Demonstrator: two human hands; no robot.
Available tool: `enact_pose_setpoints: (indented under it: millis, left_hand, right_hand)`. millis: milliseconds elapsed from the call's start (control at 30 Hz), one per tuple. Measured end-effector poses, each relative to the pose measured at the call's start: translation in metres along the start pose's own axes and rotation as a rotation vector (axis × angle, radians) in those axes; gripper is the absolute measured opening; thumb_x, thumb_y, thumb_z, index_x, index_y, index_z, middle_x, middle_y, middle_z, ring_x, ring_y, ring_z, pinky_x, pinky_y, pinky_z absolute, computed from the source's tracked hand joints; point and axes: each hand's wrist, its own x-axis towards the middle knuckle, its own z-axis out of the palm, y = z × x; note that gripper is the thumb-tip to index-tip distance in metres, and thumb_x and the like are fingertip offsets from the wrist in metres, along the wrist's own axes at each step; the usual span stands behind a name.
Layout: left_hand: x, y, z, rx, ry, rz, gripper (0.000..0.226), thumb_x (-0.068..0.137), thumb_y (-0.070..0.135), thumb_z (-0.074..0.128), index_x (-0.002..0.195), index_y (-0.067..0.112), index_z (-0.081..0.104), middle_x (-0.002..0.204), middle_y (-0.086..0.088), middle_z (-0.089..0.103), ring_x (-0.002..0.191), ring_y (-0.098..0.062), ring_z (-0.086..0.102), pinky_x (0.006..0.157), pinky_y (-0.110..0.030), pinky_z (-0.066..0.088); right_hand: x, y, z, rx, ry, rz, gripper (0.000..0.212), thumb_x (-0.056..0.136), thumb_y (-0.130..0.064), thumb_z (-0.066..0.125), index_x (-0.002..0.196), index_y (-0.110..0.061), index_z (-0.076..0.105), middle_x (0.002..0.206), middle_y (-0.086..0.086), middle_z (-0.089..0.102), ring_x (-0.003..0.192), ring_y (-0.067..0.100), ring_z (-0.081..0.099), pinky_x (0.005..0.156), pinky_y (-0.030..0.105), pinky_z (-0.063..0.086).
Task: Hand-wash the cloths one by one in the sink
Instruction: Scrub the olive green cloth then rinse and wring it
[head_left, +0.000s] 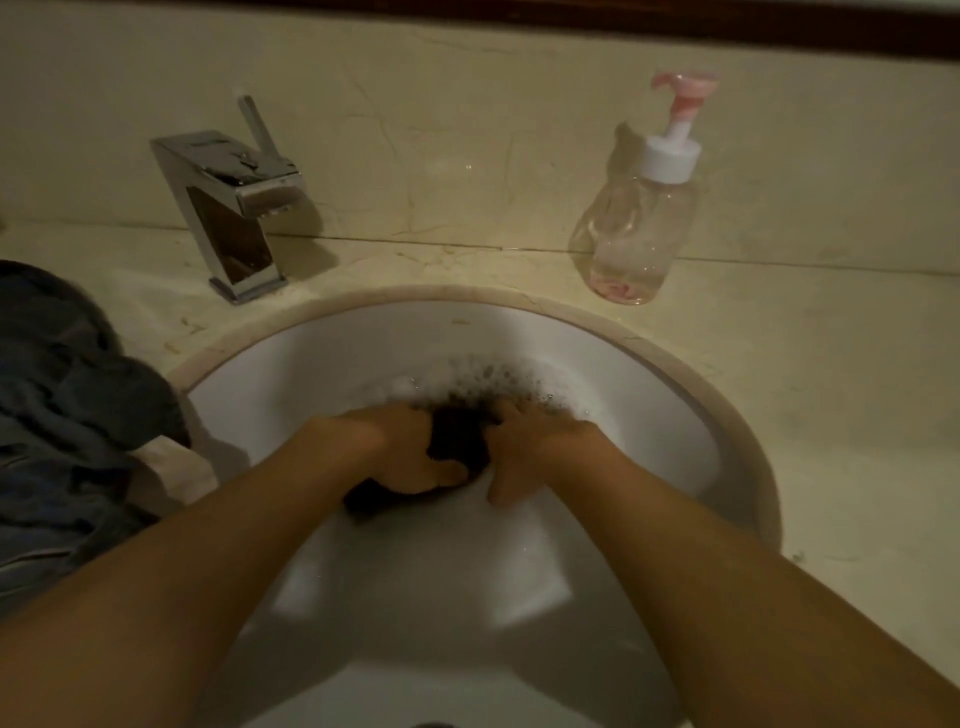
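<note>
Dark cloth (457, 439), bunched between gripping left hand (402, 452) and right hand (530, 447) for scrubbing, sits in suds inside the sink (322, 353).

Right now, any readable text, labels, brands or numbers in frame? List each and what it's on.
None can be read.
Soap bottle: clear, no label shows.
Tap: no brand shows.
Sink: faint mark on the back wall, too small to read.
Dark cloth gripped by left hand and right hand: no tag shows.
</note>
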Motion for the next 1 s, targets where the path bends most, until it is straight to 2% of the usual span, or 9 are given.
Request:
enact_pose_setpoints:
  millis: [67,133,300,400,500,567,700,833,1000]
  left_hand:
    - [0.001,-0.004,0.004,0.077,-0.052,-0.026,0.07,0.083,0.067,0.062,0.141,0.031,0.047,0.14,-0.002,0.053,0.125,-0.025,0.053,0.109,-0.04,0.042]
    - [0.003,-0.007,0.004,0.073,-0.073,-0.063,0.061,0.085,0.056,0.068,0.134,0.025,0.05,0.136,-0.004,0.055,0.116,-0.023,0.058,0.102,-0.036,0.047]
    - [0.003,0.001,0.003,-0.083,0.084,0.005,0.057,0.098,0.026,0.059,0.15,0.009,0.041,0.153,-0.01,0.042,0.135,-0.028,0.046,0.107,-0.029,0.038]
    - [0.0,0.012,-0.007,-0.528,0.187,-0.045,0.036,0.102,0.025,0.048,0.136,0.012,0.055,0.136,-0.01,0.057,0.121,-0.032,0.056,0.095,-0.033,0.044]
    - [-0.01,0.023,-0.026,-1.191,0.243,-0.138,0.031,0.102,0.024,0.045,0.115,0.009,0.068,0.109,-0.011,0.073,0.103,-0.032,0.068,0.084,-0.036,0.054]
    - [-0.014,0.025,-0.036,-1.393,0.33,-0.157,0.034,0.103,0.036,0.045,0.103,0.013,0.07,0.092,-0.007,0.076,0.09,-0.028,0.07,0.084,-0.04,0.056]
    - [-0.018,0.019,-0.037,-1.181,0.623,-0.181,0.031,0.105,0.037,0.041,0.106,0.014,0.062,0.102,-0.005,0.067,0.09,-0.022,0.065,0.078,-0.038,0.053]
    - [-0.032,0.039,-0.037,-1.405,0.664,-0.017,0.028,0.106,0.027,0.044,0.096,0.017,0.068,0.085,-0.006,0.072,0.079,-0.021,0.07,0.064,-0.029,0.054]
    - [-0.03,0.065,-0.031,-1.318,0.653,0.151,0.038,0.109,0.035,0.036,0.145,0.037,0.044,0.141,-0.003,0.053,0.124,-0.021,0.056,0.104,-0.043,0.049]
  right_hand:
    - [0.006,-0.004,0.005,-0.076,0.144,0.054,0.058,0.094,-0.032,0.066,0.148,-0.02,0.048,0.153,0.01,0.038,0.142,0.035,0.037,0.114,0.062,0.031]
    - [0.01,-0.007,0.005,-0.016,0.23,0.083,0.043,0.098,-0.024,0.061,0.139,-0.016,0.054,0.142,0.011,0.052,0.133,0.037,0.047,0.113,0.063,0.032]
    - [0.005,0.004,-0.014,0.754,0.211,0.107,0.026,0.106,-0.032,0.044,0.116,-0.012,0.058,0.112,0.006,0.058,0.101,0.027,0.055,0.094,0.038,0.043]
    - [-0.006,0.014,-0.029,1.118,0.282,0.117,0.024,0.11,-0.025,0.04,0.115,-0.009,0.058,0.114,0.009,0.059,0.1,0.025,0.054,0.086,0.037,0.043]
    - [-0.007,0.012,-0.032,1.1,0.42,0.171,0.023,0.109,-0.021,0.036,0.11,-0.011,0.057,0.117,0.013,0.063,0.1,0.026,0.057,0.087,0.037,0.045]
    - [-0.008,0.002,-0.033,1.087,0.47,0.187,0.026,0.109,-0.022,0.035,0.113,-0.012,0.058,0.117,0.012,0.064,0.1,0.026,0.059,0.088,0.037,0.048]
    - [-0.023,-0.033,-0.042,1.31,0.527,0.092,0.031,0.111,-0.032,0.037,0.12,-0.013,0.059,0.11,0.008,0.066,0.095,0.021,0.065,0.076,0.03,0.054]
    - [-0.037,-0.044,-0.036,1.255,0.785,-0.06,0.018,0.106,-0.039,0.05,0.11,-0.022,0.054,0.094,-0.004,0.062,0.087,0.012,0.065,0.077,0.025,0.055]
    - [-0.03,-0.006,-0.04,1.486,0.659,0.139,0.034,0.107,-0.033,0.049,0.104,-0.005,0.068,0.094,0.017,0.071,0.087,0.031,0.071,0.086,0.041,0.06]
